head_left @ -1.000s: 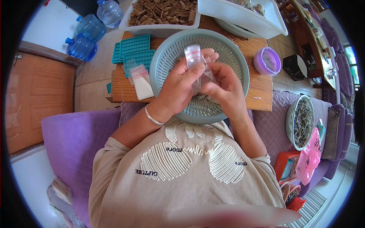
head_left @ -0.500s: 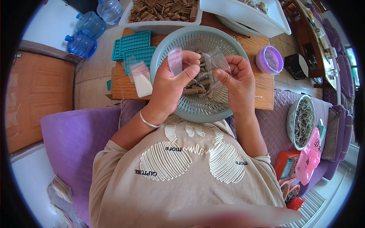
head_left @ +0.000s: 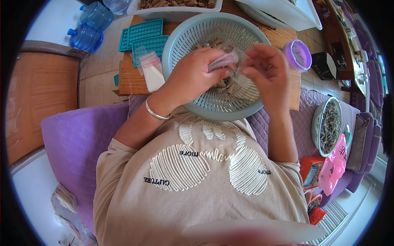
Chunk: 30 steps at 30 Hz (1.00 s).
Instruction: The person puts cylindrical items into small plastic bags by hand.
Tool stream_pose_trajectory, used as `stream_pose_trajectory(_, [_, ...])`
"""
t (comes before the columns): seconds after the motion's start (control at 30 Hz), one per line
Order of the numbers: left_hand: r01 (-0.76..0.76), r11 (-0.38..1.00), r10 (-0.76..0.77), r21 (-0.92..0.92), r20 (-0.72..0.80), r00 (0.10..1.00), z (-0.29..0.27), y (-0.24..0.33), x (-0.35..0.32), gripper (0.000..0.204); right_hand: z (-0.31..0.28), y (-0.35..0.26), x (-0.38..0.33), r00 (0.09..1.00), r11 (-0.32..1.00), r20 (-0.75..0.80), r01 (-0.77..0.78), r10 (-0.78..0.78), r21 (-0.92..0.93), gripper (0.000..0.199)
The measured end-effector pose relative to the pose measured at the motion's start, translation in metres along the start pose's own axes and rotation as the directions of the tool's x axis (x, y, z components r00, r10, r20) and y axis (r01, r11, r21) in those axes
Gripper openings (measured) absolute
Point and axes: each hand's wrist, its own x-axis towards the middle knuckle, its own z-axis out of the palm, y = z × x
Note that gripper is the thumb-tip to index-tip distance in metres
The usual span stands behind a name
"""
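Over the grey-green plastic colander (head_left: 174, 35) on the wooden table, my left hand (head_left: 197, 71) is closed on small clear plastic bags (head_left: 223, 61), one showing a pinkish printed band. Right beside the bags' clear film is my right hand (head_left: 271, 67), its fingers curled but apart from the thumb and slightly blurred. Brown bark-like pieces (head_left: 213, 43) lie in the colander beneath my hands, partly hidden by them. Left of the colander, more flat clear bags with a pink band (head_left: 152, 71) rest on the table.
Teal moulded trays (head_left: 145, 35) lie at the table's left. White bins (head_left: 176, 15) line the far edge, one filled with brown pieces. A purple tub (head_left: 296, 55) stands at the right. On the purple sofa sit a bowl of dried greyish plant bits (head_left: 330, 127) and a pink bag (head_left: 334, 166).
My left hand has turned inward and shifted right with the pink-banded plastic. The right hand has moved slightly right, its fingers loosened from the film. The view has shifted a little.
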Motion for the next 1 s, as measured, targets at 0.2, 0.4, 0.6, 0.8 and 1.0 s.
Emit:
stream_pose_trajectory(0.2, [-0.131, 0.955, 0.042, -0.267, -0.314, 0.948, -0.007, -0.013, 0.002, 0.016, -0.126, -0.007, 0.033, 0.948, 0.425, -0.133, 0.003, -0.290, -0.905, 0.025])
stream_pose_trajectory(0.4, [-0.125, 0.792, -0.175, -0.598, -0.418, 0.892, -0.009, -0.024, -0.011, 0.015, -0.028, -0.002, 0.011, 0.944, 0.504, 0.279, 0.156, 0.177, -0.850, 0.023])
stream_pose_trajectory(0.6, [-0.145, 0.704, -0.170, -0.695, -0.363, 0.916, -0.006, -0.021, -0.016, 0.016, -0.005, 0.041, 0.010, 0.769, 0.374, 0.507, 0.370, 0.390, -0.850, 0.018])
stream_pose_trajectory(0.8, [-0.108, 0.767, -0.186, -0.633, -0.381, 0.906, 0.002, -0.025, -0.018, 0.022, -0.017, 0.023, 0.024, 0.723, 0.478, 0.513, 0.285, 0.461, -0.831, 0.021])
stream_pose_trajectory(1.0, [-0.128, 0.943, -0.015, -0.308, -0.421, 0.907, 0.011, -0.039, -0.012, 0.026, -0.027, -0.007, 0.026, 0.870, 0.933, 0.395, -0.172, 0.294, -0.316, 0.008])
